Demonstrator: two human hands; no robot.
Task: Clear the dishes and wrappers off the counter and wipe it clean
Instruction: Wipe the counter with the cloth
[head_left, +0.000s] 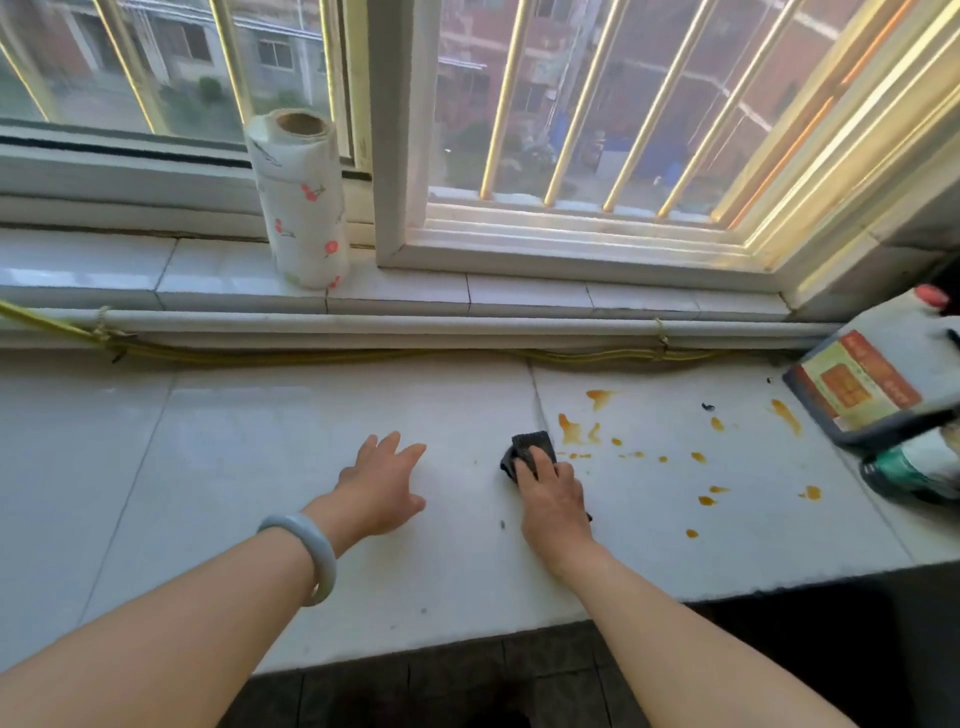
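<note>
My right hand (553, 493) presses a small dark grey cloth (530, 448) flat against the white tiled counter (260, 467), with the cloth poking out past my fingertips. Just right of the cloth, orange sauce stains (574, 431) are spattered over the counter toward the right edge. My left hand (382, 483) rests on the counter to the left of the cloth with its fingers spread, holding nothing. A pale bangle circles my left wrist.
A paper towel roll (304, 197) with a red print stands on the window sill at the back. A large jug with an orange label (878, 384) and a green-based container (914, 467) sit at the counter's right end. A yellow cord (363, 356) runs along the back.
</note>
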